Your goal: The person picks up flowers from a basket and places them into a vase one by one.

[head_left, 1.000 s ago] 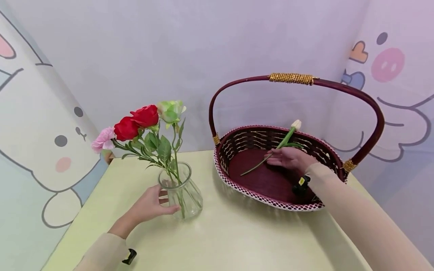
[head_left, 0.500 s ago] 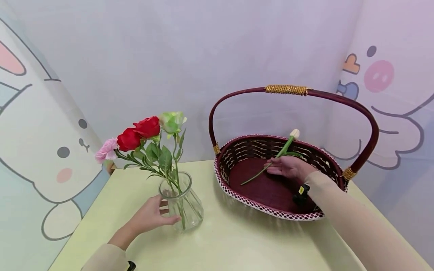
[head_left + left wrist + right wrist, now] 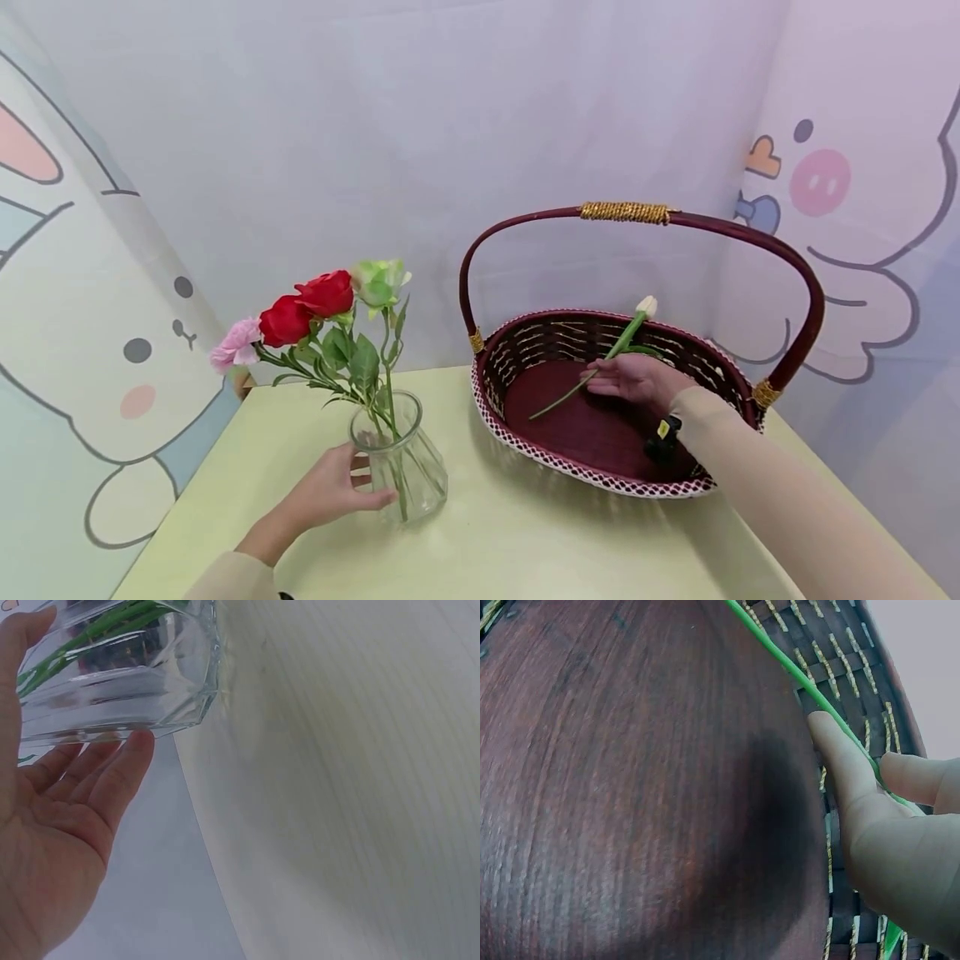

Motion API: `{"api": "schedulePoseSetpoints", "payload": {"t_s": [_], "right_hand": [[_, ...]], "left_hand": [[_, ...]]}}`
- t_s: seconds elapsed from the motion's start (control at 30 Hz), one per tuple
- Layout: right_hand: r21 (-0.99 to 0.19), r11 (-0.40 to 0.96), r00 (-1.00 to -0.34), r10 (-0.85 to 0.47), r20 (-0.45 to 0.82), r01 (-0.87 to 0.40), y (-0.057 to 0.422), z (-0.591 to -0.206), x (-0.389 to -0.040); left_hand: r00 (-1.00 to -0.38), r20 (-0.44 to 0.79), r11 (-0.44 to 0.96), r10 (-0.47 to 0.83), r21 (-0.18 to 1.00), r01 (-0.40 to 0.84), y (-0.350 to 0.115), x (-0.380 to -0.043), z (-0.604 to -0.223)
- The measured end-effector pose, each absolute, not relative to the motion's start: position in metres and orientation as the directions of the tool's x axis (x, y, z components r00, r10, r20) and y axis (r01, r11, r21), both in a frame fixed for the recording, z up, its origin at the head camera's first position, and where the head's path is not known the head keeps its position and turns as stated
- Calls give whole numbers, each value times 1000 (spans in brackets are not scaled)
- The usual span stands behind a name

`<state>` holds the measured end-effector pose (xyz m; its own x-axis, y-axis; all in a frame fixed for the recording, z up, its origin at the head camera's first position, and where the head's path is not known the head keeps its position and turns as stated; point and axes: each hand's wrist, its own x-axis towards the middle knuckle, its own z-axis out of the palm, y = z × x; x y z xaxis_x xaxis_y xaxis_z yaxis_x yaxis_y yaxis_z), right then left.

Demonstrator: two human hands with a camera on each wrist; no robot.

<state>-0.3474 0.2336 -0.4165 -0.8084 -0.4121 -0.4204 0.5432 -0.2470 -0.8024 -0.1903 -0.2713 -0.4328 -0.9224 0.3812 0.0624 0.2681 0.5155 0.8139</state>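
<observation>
In the head view, my left hand (image 3: 330, 492) holds the lower side of a clear glass vase (image 3: 423, 483), thumb on the near side and fingers behind. The left wrist view shows its fingertips on the vase's glass (image 3: 135, 697). Out of the vase lean two red roses (image 3: 285, 321), a pink carnation (image 3: 237, 343) and a pale green flower (image 3: 379, 283). My right hand (image 3: 637, 379) is inside a dark red basket (image 3: 570, 468) and pinches the green stem of a white tulip (image 3: 647, 307). In the right wrist view, this stem (image 3: 810, 688) runs between thumb and finger.
The basket's tall handle (image 3: 624, 212) arches over the right forearm's side, wrapped in gold cord at the top. A pale yellow table (image 3: 517, 558) bears vase and basket. Curtains with cartoon animals (image 3: 142, 358) hang close behind and at both sides.
The head view has tilted upward, so everything sits lower in the picture. Both hands, the vase and the tulip keep nearly the same places relative to the table and basket.
</observation>
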Motion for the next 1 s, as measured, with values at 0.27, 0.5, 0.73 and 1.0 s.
{"api": "schedulePoseSetpoints", "payload": {"t_s": [0.27,0.5,0.73,1.0], "right_hand": [[-822,-248,-817,-434,-379,513,232,-405,-348],[-828,-223,-802,-466,-373,515,222,-387,-347],[-856,-209,-806,-496,-324,473,214,-365,-344],[-863,-212,-796,-530,-292,458,208,-354,-340]], "left_hand": [[-928,63,543,367,796,268,-272,-195,-429],[-931,41,561,363,788,253,-275,-193,-426],[-938,40,564,346,790,242,-273,-192,-428],[-923,69,531,379,801,278,-274,-193,-432]]}}
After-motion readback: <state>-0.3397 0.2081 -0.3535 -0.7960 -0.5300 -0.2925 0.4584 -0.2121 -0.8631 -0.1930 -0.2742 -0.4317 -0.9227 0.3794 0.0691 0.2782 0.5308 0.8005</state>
